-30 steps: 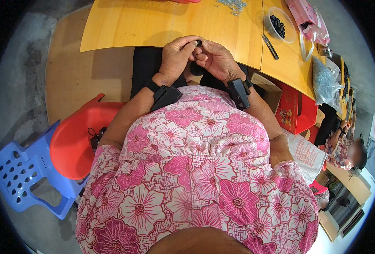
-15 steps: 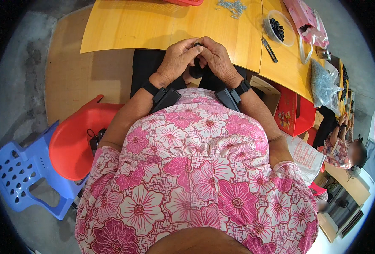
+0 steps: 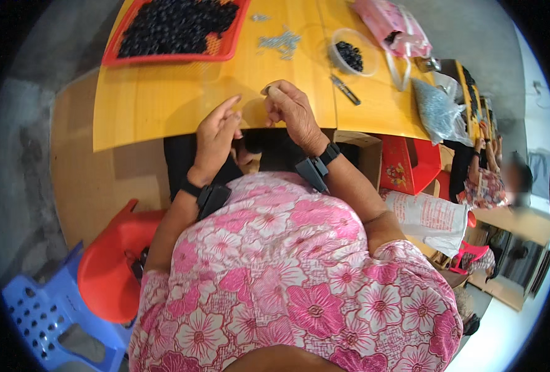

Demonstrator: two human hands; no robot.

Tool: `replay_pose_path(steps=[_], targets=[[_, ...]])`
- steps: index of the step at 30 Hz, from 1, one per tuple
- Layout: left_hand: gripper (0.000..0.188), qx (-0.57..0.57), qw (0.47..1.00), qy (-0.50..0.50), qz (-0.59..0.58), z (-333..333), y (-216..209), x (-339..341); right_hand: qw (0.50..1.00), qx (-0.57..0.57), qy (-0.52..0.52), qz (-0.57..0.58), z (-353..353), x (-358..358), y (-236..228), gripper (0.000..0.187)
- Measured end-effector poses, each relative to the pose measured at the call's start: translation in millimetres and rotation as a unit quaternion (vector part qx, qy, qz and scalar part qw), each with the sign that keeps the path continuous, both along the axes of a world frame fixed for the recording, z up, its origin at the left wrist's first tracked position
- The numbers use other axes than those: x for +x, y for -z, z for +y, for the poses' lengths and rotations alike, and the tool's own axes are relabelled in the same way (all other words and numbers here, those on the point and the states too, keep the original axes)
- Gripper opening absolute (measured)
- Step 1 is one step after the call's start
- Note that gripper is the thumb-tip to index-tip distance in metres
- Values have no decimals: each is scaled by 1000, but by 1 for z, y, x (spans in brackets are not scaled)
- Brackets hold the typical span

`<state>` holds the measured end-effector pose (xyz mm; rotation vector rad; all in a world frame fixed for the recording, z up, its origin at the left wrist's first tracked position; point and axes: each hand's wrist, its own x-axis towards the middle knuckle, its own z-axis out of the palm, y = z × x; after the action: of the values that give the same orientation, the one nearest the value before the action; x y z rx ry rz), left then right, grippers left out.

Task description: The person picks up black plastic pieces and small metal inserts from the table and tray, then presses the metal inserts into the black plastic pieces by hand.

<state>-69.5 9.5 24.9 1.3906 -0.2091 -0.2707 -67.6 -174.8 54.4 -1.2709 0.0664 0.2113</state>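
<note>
Over the near edge of the yellow table [image 3: 163, 111], my two hands are apart. My left hand [image 3: 216, 139] has its fingers loosely stretched out, and I see nothing in them. My right hand [image 3: 293, 115] is closed in a pinch, with a small dark piece [image 3: 266, 90] showing at the thumb and fingertip; its kind is too small to make out. Ahead of my hands lies a loose heap of small silvery metal parts [image 3: 281, 42]. A red plastic basket [image 3: 169, 59] holding many small black round pieces [image 3: 172, 28] stands at the far left.
On the right are a clear tub [image 3: 368, 69] of black pieces, a cutter knife [image 3: 345, 90], a pink bag [image 3: 390, 25] and a plastic bag of silvery parts [image 3: 436, 111]. A red box [image 3: 408, 164] stands below. Red [image 3: 110, 273] and blue [image 3: 39, 316] chairs are left; another person [image 3: 486, 180] sits right.
My hands, together around a black piece before, have separated; the right has moved forward over the table. The view has shifted, bringing the red basket and more tabletop into sight.
</note>
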Motion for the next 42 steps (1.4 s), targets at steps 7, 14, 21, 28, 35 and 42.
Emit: replay_pose_path(steps=[7, 14, 21, 28, 35, 42], targets=[[24, 143, 979, -22, -146, 5, -6, 28, 819, -413, 326, -227, -118, 49, -23, 19], [23, 118, 985, -9, -126, 6, -2, 42, 542, -785, 267, -139, -167, 71, -51, 34], [22, 168, 972, 6, -162, 9, -9, 59, 731, -575, 132, -342, -54, 110, -61, 10], [21, 165, 971, -16, -171, 5, -3, 57, 634, -638, -61, -432, 26, 189, -43, 14], [23, 165, 970, -1, -176, 8, -1, 59, 687, -636, -181, -300, 60, 223, -24, 19], [20, 131, 980, -8, -152, 7, 2, 59, 671, -684, -170, -230, 69, 213, -22, 31]])
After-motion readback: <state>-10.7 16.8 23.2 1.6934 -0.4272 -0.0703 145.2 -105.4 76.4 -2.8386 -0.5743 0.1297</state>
